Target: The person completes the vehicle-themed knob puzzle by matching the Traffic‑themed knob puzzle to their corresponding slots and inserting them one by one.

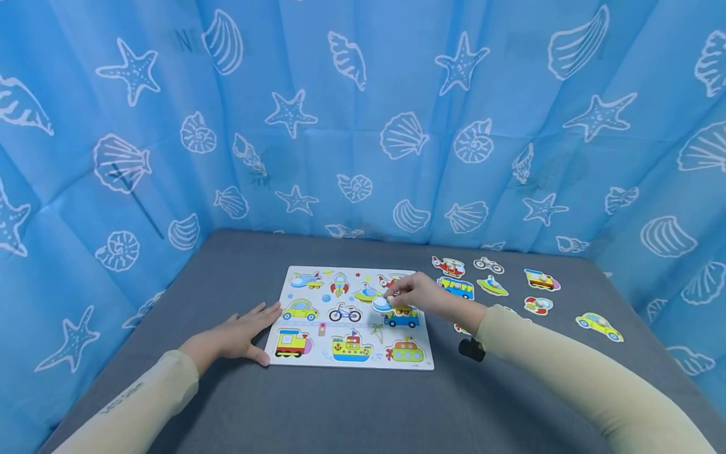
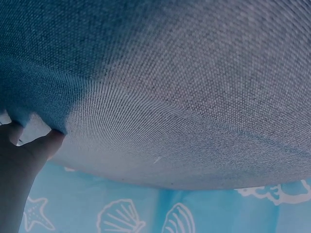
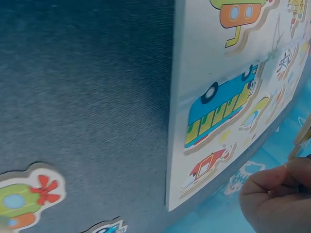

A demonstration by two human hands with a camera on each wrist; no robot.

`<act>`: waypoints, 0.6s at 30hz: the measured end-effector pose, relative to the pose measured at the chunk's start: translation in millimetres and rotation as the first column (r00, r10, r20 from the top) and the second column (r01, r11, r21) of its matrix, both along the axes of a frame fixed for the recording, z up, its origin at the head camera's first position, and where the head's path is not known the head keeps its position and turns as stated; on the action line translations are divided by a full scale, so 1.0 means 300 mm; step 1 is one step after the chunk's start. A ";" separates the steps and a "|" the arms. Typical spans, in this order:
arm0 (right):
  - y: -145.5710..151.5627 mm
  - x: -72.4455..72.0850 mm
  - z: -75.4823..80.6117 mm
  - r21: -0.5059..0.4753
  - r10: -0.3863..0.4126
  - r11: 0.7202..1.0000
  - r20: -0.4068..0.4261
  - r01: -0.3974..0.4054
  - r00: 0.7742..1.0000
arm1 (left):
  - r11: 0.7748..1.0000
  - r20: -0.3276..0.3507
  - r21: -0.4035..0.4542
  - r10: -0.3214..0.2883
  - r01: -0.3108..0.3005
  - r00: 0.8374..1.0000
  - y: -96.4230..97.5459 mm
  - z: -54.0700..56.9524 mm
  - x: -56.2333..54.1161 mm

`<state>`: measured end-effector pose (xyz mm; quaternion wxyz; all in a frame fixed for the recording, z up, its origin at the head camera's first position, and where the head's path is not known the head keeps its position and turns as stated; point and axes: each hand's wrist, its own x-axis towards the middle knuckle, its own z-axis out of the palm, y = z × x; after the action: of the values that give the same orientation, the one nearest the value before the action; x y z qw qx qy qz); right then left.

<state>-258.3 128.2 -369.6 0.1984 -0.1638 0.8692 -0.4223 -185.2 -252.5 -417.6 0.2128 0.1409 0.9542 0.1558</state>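
A puzzle board [image 1: 323,345] with pictures of vehicles lies flat on the grey cloth. At its left edge rests my left hand [image 1: 241,334], fingers spread and straight, thumb by the lower corner. The same hand [image 2: 22,165] shows only partly in the left wrist view. Over the board's right part, my right hand [image 1: 422,296] pinches a light blue and white puzzle piece [image 1: 381,304] between thumb and fingers. The held piece is partly hidden; its picture cannot be made out. In the right wrist view the hand [image 3: 277,199] is beyond the board [image 3: 194,68], the piece's edge [image 3: 302,139] just visible.
Loose puzzle pieces lie right of the board: a helicopter [image 1: 449,267], bicycle [image 1: 488,265], bus [image 1: 457,288], flying saucer [image 1: 492,286], train [image 1: 542,280], rocket [image 1: 538,306] and car [image 1: 599,326]. A submarine piece [image 3: 29,196] lies nearer. Behind the table hangs a blue curtain [image 1: 317,164].
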 end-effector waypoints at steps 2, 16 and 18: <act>-0.015 -0.006 -0.003 0.000 -0.008 1.000 -0.002 0.008 1.000 | 1.000 0.002 0.002 -0.004 0.004 1.000 0.002 0.003 -0.002; -0.129 -0.035 -0.011 -0.046 -0.011 0.999 0.003 0.011 1.000 | 0.999 -0.023 -0.004 -0.041 0.041 0.999 -0.005 0.002 -0.004; -0.144 -0.035 -0.010 -0.051 -0.019 0.999 0.005 0.019 1.000 | 0.999 -0.022 -0.003 -0.037 0.037 0.999 -0.006 0.000 -0.003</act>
<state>-268.7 85.0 -372.7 0.1921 -0.1594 0.8592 -0.4465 -186.2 -254.4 -417.7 0.2053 0.1601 0.9540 0.1488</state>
